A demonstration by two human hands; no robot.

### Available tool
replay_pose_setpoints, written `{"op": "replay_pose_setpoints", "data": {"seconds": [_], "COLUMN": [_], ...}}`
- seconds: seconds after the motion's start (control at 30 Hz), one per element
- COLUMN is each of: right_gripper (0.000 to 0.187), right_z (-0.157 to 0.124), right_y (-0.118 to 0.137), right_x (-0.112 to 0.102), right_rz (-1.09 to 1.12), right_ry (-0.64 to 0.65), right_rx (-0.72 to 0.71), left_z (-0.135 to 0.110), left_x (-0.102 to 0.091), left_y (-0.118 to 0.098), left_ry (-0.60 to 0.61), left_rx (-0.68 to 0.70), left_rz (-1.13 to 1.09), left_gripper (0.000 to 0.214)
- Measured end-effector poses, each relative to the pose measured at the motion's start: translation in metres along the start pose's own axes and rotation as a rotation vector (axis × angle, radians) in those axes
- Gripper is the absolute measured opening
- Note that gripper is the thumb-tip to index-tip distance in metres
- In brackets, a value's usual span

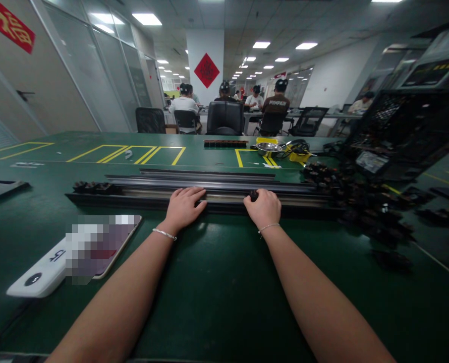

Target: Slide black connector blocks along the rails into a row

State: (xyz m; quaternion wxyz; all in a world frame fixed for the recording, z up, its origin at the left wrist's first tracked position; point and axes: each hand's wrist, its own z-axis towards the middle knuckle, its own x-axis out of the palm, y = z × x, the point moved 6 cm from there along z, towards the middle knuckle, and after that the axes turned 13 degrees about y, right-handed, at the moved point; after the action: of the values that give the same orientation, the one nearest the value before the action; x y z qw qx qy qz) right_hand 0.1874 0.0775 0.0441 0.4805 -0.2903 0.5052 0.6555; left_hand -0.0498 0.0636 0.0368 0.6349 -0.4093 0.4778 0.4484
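A long dark channel-shaped rail (224,205) lies crosswise on the green table in front of me. My left hand (183,207) rests on it left of the middle, fingers stretched out and thumb apart. Farther right, my right hand (265,207) is closed around a small black part (254,195) at the rail; its exact shape is mostly covered by my fingers. Several small black parts (96,188) sit in a row at the rail's left end. Right behind this rail are more long dark rails (205,177), lying parallel to it.
A heap of small black parts (376,212) spreads at the right, below a tilted black bin (406,131). A phone (120,242) and a white device (39,277) lie at left. Toward the back are a metal bowl (269,147) and yellow tape outlines (152,154). People sit beyond.
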Motion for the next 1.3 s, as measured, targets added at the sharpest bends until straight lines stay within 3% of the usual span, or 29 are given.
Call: {"op": "replay_pose_setpoints", "data": {"seconds": [1.3], "right_gripper": [0.029], "right_z": [0.003], "right_y": [-0.019], "right_x": [-0.005], "right_rz": [-0.012], "right_ry": [-0.048], "right_rx": [0.076], "left_z": [0.0], "left_x": [0.001], "left_y": [0.0], "left_ry": [-0.005], "left_rx": [0.009], "left_rz": [0.008], "left_gripper": [0.043]}}
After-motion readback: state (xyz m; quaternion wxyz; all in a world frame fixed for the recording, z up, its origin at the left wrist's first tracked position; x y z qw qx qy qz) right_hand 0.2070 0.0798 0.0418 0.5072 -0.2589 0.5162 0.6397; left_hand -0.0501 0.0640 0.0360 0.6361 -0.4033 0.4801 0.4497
